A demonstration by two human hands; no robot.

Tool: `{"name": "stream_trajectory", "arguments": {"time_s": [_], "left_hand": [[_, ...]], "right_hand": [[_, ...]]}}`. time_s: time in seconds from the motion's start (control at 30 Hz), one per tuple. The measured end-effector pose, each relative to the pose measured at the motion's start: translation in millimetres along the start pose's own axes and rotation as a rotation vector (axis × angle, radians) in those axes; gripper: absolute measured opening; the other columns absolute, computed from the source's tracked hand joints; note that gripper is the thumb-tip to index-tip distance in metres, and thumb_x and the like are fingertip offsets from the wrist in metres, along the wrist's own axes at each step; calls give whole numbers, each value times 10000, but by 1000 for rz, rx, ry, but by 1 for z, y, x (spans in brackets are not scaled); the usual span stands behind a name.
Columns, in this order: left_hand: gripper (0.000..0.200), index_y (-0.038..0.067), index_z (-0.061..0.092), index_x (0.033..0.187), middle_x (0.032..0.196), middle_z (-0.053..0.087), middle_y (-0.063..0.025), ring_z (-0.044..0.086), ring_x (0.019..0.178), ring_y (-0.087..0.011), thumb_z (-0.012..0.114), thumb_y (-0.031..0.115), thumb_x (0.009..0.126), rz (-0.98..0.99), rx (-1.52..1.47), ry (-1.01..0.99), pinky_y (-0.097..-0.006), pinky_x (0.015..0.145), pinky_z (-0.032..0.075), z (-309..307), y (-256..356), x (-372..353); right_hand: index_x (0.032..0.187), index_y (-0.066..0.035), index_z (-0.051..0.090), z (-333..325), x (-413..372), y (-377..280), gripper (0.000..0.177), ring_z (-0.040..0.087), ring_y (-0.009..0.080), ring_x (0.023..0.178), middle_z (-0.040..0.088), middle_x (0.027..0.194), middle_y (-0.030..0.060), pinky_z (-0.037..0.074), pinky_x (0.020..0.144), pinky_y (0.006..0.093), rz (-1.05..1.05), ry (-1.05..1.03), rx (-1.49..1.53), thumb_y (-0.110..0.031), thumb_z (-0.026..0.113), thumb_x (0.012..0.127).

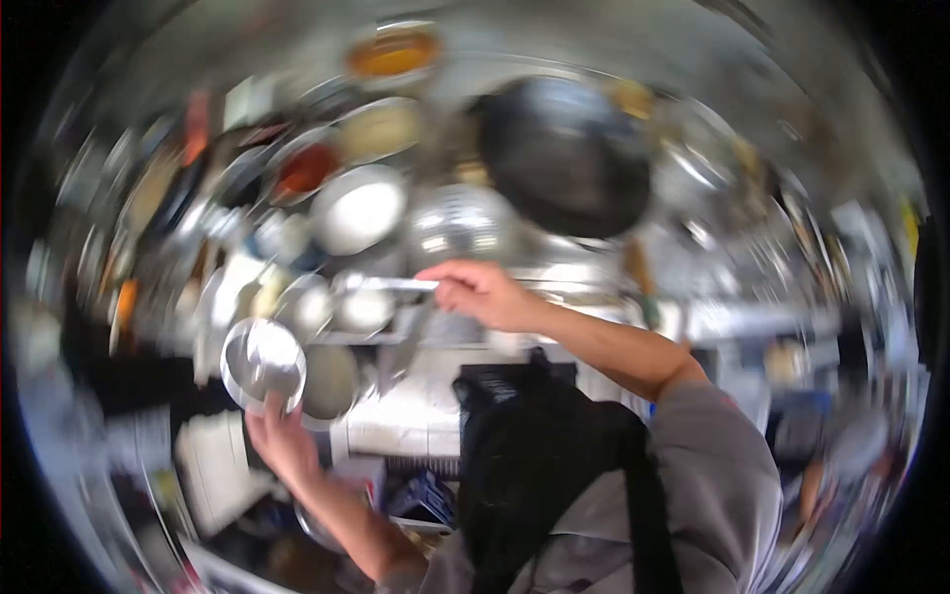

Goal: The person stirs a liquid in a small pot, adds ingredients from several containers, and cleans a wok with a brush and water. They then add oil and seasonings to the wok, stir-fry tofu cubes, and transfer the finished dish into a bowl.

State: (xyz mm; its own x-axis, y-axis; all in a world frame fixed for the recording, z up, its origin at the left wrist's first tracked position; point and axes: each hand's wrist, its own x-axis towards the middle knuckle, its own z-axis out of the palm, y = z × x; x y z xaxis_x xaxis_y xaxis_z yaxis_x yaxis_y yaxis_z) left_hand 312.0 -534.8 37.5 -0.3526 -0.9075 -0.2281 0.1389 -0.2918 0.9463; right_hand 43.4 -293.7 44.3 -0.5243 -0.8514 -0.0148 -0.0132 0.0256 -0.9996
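A shiny round metal bowl is tilted in my left hand, whose fingers grip its lower rim. My right hand is closed on the handle of a metal spoon. The spoon's head points left, over small bowls of white contents. Motion blur hides whether the spoon carries anything. Beyond it stands a larger bowl with white contents.
A large black wok is at the back, right of centre. Left of it are bowls with red, pale yellow and orange contents. A perforated metal bowl sits in front of the wok.
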Motion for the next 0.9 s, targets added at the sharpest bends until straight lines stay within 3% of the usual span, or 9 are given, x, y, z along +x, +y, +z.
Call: {"name": "stream_trajectory", "arguments": {"time_s": [0.27, 0.37, 0.47, 0.5, 0.53, 0.6, 0.63, 0.73, 0.9], "left_hand": [[356, 41, 504, 1237, 1143, 615, -85, 621, 959, -178, 602, 13, 896, -223, -5, -702, -319, 753, 533, 156, -43, -71], [323, 46, 519, 1217, 1140, 609, -99, 575, 1025, -201, 614, 84, 911, -269, 168, -803, -419, 862, 463, 239, -72, -114], [250, 41, 544, 1160, 1009, 607, -52, 579, 912, -167, 588, 158, 944, -304, 194, -1065, -315, 803, 470, 323, -102, -175], [253, 21, 663, 1048, 1092, 641, -175, 577, 1075, -301, 692, 182, 855, 69, 647, -1201, -402, 984, 438, 337, -112, -172], [160, -10, 643, 1038, 1068, 631, -213, 577, 1015, -311, 594, 19, 889, 391, 458, -1416, -401, 915, 474, 358, -110, -217], [152, -40, 631, 1020, 1006, 630, -197, 577, 964, -304, 588, 25, 890, 615, 607, -1605, -402, 870, 475, 404, -129, -246], [190, -64, 614, 1025, 986, 617, -180, 571, 939, -290, 597, 54, 876, -90, 415, -1399, -406, 856, 466, 422, -114, -312], [243, -83, 582, 1043, 1004, 601, -169, 567, 935, -278, 597, 79, 863, -190, 487, -1561, -401, 842, 464, 470, -118, -380], [194, -20, 577, 991, 1045, 604, -186, 570, 900, -320, 588, 129, 867, -223, 598, -1754, -413, 833, 461, 519, -176, -427]], "right_hand": [[1074, -33, 672, -142, -257, -5, 185, 652, 112, 860, 695, 893, 58, 517, 740, 249, 81, 854, 102, -161, 632, 947], [991, -26, 691, -176, -354, -7, 225, 663, 166, 900, 709, 945, 73, 524, 767, 301, -27, 1188, -320, -236, 679, 911], [999, -48, 674, -188, -451, -33, 200, 659, 152, 837, 710, 912, 88, 521, 701, 314, -64, 1509, -444, -230, 668, 915], [987, -44, 672, -188, -484, -40, 189, 658, 212, 764, 695, 864, 111, 506, 663, 346, -32, 1626, -492, -221, 652, 923], [993, -50, 659, -178, -512, -58, 176, 638, 282, 774, 666, 850, 124, 494, 684, 386, 31, 1728, -608, -212, 630, 929], [995, -57, 639, -171, -565, -63, 149, 621, 320, 869, 642, 876, 131, 493, 747, 400, 35, 1856, -1037, -185, 611, 925], [995, -57, 639, -165, -589, -58, 149, 621, 320, 869, 642, 876, 131, 493, 747, 400, 61, 1914, -1043, -185, 611, 925], [992, -63, 624, -136, -661, -34, 126, 607, 310, 937, 634, 925, 119, 492, 802, 398, 313, 1812, -1233, -162, 603, 917], [1001, -42, 652, -20, -775, -64, 141, 610, 293, 976, 642, 978, 129, 486, 862, 376, 667, 2429, -1043, -135, 582, 921]]}}
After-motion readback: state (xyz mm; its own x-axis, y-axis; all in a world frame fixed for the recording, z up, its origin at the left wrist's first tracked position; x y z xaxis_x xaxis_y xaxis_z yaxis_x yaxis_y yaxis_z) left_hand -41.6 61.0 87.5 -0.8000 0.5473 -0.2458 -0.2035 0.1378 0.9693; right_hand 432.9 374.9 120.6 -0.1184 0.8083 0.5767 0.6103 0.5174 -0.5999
